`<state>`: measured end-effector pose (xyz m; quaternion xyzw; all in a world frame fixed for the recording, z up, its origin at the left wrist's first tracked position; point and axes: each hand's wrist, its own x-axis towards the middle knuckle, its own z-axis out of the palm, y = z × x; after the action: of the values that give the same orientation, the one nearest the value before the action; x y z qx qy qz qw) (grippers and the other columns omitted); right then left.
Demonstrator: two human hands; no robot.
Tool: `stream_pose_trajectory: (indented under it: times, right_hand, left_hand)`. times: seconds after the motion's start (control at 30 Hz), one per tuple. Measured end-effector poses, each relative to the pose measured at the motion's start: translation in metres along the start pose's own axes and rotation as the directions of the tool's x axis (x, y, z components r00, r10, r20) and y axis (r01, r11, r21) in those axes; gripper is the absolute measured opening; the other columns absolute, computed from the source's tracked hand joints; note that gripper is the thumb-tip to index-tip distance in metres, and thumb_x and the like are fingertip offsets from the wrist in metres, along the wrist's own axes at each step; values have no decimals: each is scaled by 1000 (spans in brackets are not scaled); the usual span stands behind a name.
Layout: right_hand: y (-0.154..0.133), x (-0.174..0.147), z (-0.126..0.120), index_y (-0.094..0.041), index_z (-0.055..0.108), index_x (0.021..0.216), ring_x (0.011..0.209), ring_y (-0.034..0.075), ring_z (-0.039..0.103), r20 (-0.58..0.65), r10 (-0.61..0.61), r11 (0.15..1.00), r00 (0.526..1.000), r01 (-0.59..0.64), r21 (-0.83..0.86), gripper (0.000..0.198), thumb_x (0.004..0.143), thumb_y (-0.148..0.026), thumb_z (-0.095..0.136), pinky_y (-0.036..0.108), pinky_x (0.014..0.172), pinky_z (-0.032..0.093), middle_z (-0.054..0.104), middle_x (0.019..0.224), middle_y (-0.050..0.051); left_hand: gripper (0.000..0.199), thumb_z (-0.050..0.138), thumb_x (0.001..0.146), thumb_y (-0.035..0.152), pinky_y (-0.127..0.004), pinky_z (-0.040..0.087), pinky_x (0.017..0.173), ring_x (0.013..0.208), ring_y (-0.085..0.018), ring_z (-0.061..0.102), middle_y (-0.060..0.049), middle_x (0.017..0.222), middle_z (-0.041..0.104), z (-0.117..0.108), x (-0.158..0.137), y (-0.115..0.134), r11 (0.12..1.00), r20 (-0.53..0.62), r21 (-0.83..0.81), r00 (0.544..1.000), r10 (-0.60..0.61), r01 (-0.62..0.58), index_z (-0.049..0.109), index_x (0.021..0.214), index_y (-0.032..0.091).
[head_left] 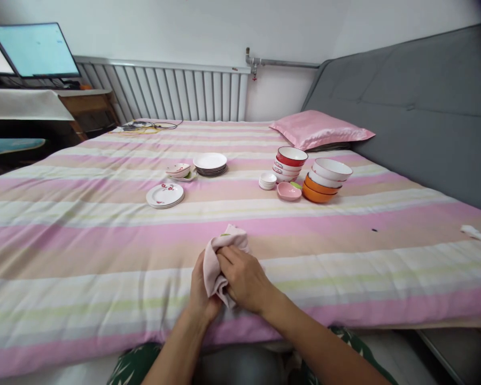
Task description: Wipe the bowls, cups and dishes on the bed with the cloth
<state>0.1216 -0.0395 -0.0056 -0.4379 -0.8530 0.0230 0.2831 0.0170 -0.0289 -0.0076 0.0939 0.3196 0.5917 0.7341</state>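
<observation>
A pale pink cloth (212, 267) is bunched between my two hands, above the near part of the bed. My left hand (200, 289) curls round its left and lower side, mostly covered by the fabric. With bent fingers pressed into the folds, my right hand (246, 275) grips the cloth from the right. A small green edge (225, 234) pokes out at the top of the cloth; the rest of that item is hidden, so its kind cannot be made out.
Left on the striped bedspread are flowered plates (165, 194), small dishes (178, 170) and a white-topped plate stack (210, 160). Right stand small white dishes (268, 180), a pink dish (288, 191), red-rimmed bowls (292, 156) and orange bowls (319, 193), before a pink pillow (320, 129).
</observation>
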Motion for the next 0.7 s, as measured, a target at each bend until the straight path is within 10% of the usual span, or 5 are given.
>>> stream_pose_trajectory:
  times: [0.37, 0.7]
  right_hand:
    - [-6, 6, -2, -8, 59, 103, 91, 27, 60, 207, 385, 905, 900, -412, 108, 34, 72, -9, 44, 36, 78, 45, 64, 102, 18]
    - [-1, 6, 0, -16, 62, 89, 77, 17, 59, 285, 146, 613, 947, -313, 725, 23, 72, -9, 48, 25, 70, 45, 66, 83, 2]
  left_hand:
    - [28, 61, 77, 35, -30, 50, 80, 85, -23, 67, -6, 81, 73, 3, -2, -1, 999, 134, 40, 991, 21, -26, 69, 90, 11]
    - [34, 62, 72, 40, -32, 50, 77, 80, -24, 67, -7, 80, 71, 5, -8, 6, 994, 158, 70, 984, 76, -89, 68, 90, 11]
